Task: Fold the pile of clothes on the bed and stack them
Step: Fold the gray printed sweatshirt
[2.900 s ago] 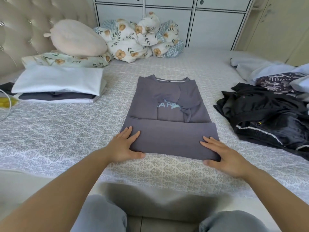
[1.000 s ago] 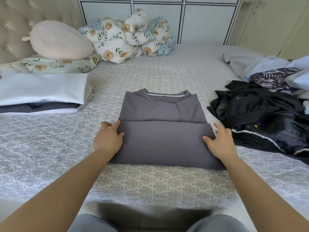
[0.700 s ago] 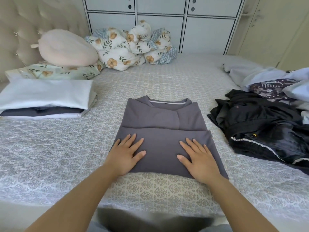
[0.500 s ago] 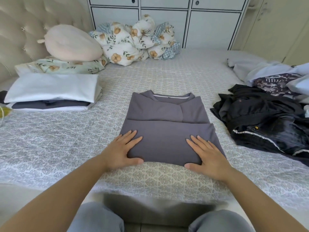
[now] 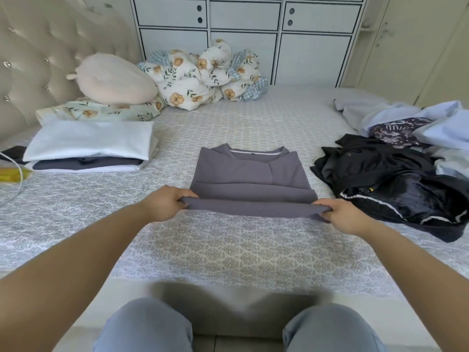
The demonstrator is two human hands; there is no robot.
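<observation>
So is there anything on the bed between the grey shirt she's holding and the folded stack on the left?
Nothing visible. Both the left hand and right hand grip the grey shirt, and only bare patterned bedspread lies between it and the folded stack.

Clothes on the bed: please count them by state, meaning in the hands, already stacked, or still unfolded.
In the hands: 1, the grey shirt.
Folded stack: 3 layers visible.
Unfolded pile: exact number unclear; at least 3.
Total: at least 7.
</observation>
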